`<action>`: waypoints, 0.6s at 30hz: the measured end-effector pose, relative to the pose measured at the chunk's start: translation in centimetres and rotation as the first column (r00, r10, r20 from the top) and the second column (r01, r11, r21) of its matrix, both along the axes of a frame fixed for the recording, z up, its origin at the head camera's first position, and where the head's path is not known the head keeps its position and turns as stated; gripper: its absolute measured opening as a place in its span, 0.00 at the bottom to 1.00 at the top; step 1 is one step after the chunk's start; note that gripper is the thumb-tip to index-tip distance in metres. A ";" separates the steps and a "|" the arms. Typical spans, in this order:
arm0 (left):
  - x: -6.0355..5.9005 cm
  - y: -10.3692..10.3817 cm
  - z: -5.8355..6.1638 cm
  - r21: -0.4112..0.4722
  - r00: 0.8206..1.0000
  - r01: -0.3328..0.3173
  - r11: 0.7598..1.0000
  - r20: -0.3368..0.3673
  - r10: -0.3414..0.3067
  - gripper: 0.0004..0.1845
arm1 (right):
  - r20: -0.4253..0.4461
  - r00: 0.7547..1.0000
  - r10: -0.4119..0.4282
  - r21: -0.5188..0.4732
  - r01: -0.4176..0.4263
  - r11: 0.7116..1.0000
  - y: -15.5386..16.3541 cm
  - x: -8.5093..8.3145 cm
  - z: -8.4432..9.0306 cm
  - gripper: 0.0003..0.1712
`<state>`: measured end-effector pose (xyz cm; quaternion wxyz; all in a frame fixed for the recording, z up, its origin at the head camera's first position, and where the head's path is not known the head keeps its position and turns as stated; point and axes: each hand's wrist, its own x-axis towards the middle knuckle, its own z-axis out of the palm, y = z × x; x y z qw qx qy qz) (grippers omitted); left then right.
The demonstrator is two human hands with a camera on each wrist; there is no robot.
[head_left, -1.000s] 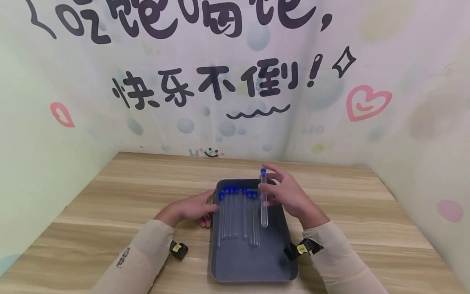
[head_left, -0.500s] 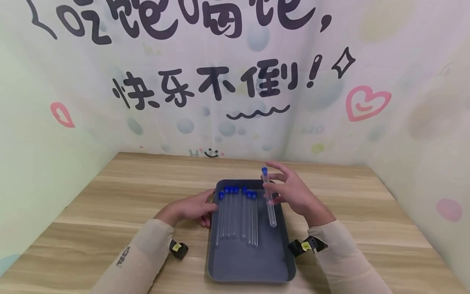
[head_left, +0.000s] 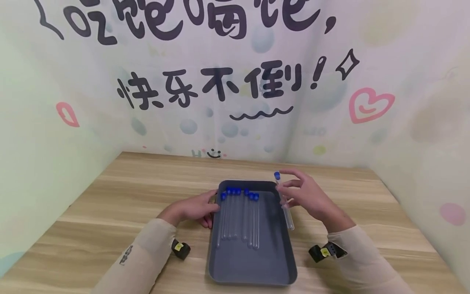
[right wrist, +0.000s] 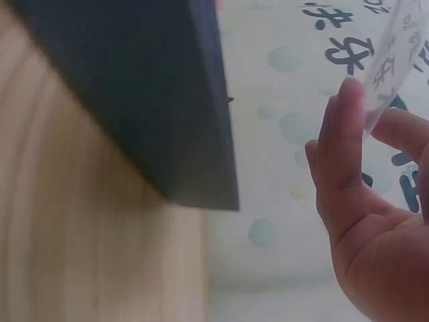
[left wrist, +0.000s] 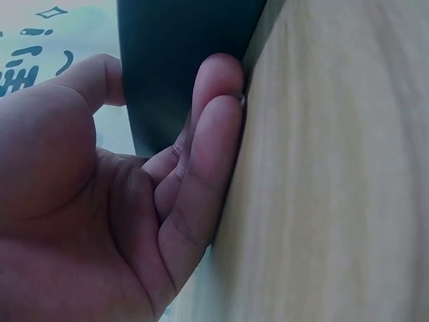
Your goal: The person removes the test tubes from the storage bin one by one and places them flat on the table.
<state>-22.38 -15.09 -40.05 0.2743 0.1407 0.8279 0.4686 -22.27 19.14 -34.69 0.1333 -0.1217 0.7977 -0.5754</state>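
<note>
My right hand [head_left: 308, 195] pinches a clear test tube [head_left: 288, 217] with a blue cap between thumb and fingers. The tube tilts above the tray's right rim, cap end up and away. In the right wrist view its clear lower part [right wrist: 394, 67] shows between the fingers; the cap is out of frame. With my left hand [head_left: 194, 209] I hold the left wall of a grey rectangular tray [head_left: 253, 267], thumb at the rim and fingers low along the outer side [left wrist: 214, 154]. Inside the tray, several blue-capped test tubes [head_left: 245, 216] lie side by side, caps toward the far end.
The tray stands on a wood-grain table [head_left: 139, 179]. Behind the table hangs a white printed cloth [head_left: 220, 114] with black writing. The tray's right wall [right wrist: 201, 100] rises close beside the right hand. Each wrist carries a small black camera, such as the left one [head_left: 180, 249].
The right hand has carried the test tube rightward from over the tray to its right rim, the tube turning from upright to tilted. My left hand stays at the tray, which has shifted slightly.
</note>
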 end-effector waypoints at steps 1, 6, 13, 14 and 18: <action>0.0 0.0 -0.1 0.002 1.000 0.004 1.000 -0.004 -0.004 0.39 | 0.000 1.000 -0.002 0.012 0.002 1.000 0.2 0.0 -0.2 0.38; 0.1 0.0 -0.2 0.009 1.000 0.016 1.000 -0.020 -0.016 0.39 | -0.005 1.000 -0.009 0.036 0.009 0.999 1.0 0.2 -0.7 0.34; 0.1 0.0 -0.3 0.009 0.999 0.025 1.000 -0.020 -0.025 0.39 | -0.018 0.999 -0.038 0.057 0.039 0.998 2.0 0.5 -1.5 0.32; 0.1 0.0 -0.3 0.007 1.000 0.023 1.000 -0.020 -0.023 0.39 | -0.018 0.999 -0.042 0.062 0.043 0.997 2.1 0.5 -1.7 0.31; 0.2 0.1 -0.2 0.000 1.000 0.017 1.000 -0.021 -0.017 0.38 | -0.020 0.999 -0.041 0.070 0.042 0.997 2.1 0.3 -2.2 0.31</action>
